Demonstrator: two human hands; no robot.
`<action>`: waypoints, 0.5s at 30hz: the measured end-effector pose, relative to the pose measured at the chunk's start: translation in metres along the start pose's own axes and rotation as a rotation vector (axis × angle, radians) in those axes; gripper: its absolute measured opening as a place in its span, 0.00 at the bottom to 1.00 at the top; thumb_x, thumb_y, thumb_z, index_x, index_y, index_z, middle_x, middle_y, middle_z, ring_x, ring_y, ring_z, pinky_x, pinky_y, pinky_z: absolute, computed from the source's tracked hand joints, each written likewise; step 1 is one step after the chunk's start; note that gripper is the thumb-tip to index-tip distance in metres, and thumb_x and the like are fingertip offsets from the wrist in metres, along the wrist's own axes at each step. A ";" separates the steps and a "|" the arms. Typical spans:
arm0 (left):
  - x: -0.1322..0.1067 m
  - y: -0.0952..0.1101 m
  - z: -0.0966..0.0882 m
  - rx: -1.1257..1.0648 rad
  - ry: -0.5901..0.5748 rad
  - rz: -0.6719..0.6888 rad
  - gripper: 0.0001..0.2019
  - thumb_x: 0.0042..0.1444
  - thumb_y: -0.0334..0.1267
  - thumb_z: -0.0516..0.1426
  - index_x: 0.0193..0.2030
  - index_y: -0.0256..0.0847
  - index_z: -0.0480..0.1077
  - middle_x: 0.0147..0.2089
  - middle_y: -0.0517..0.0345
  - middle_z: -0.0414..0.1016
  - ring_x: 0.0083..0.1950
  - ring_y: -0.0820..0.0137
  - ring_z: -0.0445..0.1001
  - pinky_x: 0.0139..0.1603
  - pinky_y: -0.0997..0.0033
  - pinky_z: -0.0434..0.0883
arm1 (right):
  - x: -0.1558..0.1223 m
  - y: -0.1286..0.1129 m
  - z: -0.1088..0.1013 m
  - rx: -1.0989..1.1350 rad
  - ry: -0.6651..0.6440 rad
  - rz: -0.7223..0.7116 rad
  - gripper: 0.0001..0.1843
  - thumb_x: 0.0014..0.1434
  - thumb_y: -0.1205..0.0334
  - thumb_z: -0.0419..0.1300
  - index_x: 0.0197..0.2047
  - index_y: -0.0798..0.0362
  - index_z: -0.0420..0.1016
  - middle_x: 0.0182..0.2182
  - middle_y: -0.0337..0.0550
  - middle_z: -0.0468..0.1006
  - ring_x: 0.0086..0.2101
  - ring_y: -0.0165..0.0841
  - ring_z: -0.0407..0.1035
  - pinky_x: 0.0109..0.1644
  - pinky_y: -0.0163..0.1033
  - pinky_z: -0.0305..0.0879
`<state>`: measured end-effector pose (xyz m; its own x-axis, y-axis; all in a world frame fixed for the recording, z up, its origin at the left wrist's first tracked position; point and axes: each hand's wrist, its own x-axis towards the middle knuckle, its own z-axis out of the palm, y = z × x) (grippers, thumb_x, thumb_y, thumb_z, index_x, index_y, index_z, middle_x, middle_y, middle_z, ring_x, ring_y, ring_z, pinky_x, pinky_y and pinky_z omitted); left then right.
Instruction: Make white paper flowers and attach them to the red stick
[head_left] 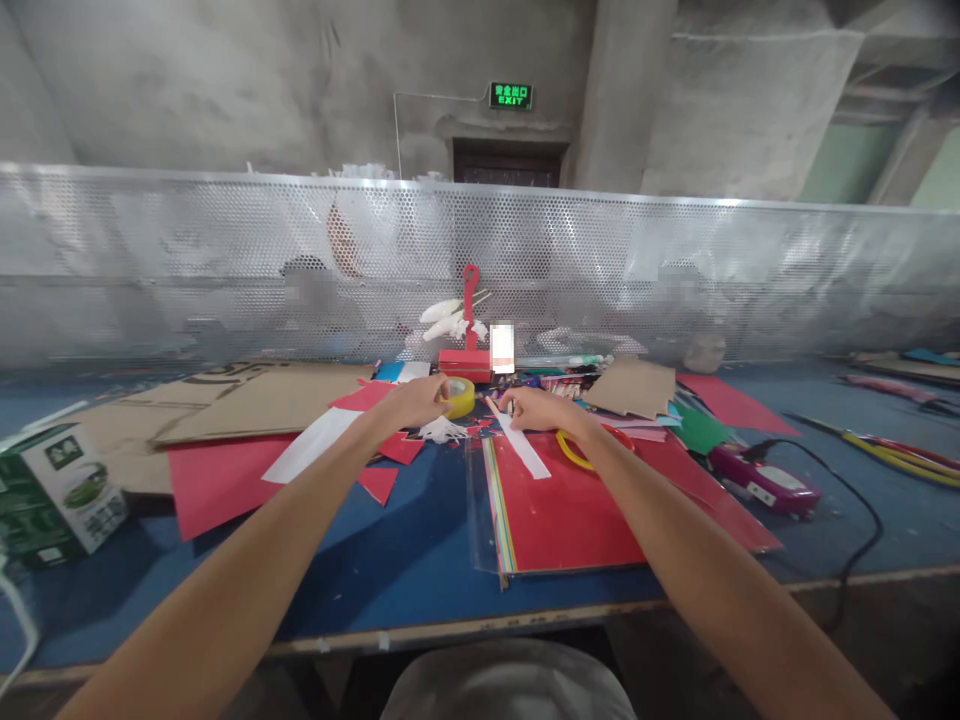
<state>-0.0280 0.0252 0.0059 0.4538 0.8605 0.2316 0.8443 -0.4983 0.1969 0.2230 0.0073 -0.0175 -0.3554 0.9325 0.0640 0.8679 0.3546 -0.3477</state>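
My left hand [417,400] is closed round a yellow roll of tape [459,397], held just above the blue tabletop [405,560]. My right hand [534,408] is pinched shut a short way to the right of the roll, apparently on the tape's pulled-out end, which is too thin to see clearly. Below my right hand a white paper strip [523,447] lies on a stack of red and coloured paper sheets [570,500]. Yellow-handled scissors [574,450] rest on that stack beside my right wrist.
Cardboard sheets [247,400] and red paper [217,480] lie at the left, with a green and white box [56,490] near the edge. A red stand [466,345] is behind the hands. A purple glue gun [757,478] with a black cable lies at the right. A perforated metal screen [675,270] closes the back.
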 end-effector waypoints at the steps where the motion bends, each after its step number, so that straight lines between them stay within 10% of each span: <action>1: 0.000 0.001 0.001 -0.071 -0.002 0.016 0.12 0.53 0.44 0.55 0.42 0.41 0.68 0.43 0.52 0.76 0.41 0.63 0.75 0.39 0.68 0.66 | -0.001 -0.002 -0.001 0.078 0.042 -0.036 0.23 0.48 0.71 0.61 0.50 0.55 0.71 0.33 0.42 0.77 0.28 0.30 0.69 0.30 0.32 0.58; 8: -0.004 0.028 0.014 -0.757 -0.140 0.130 0.24 0.50 0.46 0.61 0.51 0.40 0.63 0.38 0.53 0.77 0.38 0.66 0.75 0.36 0.69 0.68 | 0.002 -0.013 -0.003 0.630 0.256 -0.210 0.19 0.50 0.63 0.63 0.47 0.54 0.69 0.27 0.39 0.75 0.24 0.27 0.66 0.28 0.33 0.61; 15: 0.003 0.033 0.023 -0.990 -0.001 0.161 0.21 0.49 0.39 0.64 0.50 0.40 0.64 0.34 0.56 0.75 0.35 0.67 0.76 0.37 0.66 0.71 | -0.003 -0.022 -0.005 0.931 0.310 -0.173 0.17 0.51 0.60 0.64 0.45 0.52 0.70 0.31 0.42 0.75 0.27 0.30 0.71 0.28 0.34 0.63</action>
<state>0.0080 0.0132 -0.0087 0.5427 0.7746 0.3246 0.1554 -0.4724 0.8676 0.2065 -0.0030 -0.0051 -0.2295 0.8967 0.3785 0.1471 0.4164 -0.8972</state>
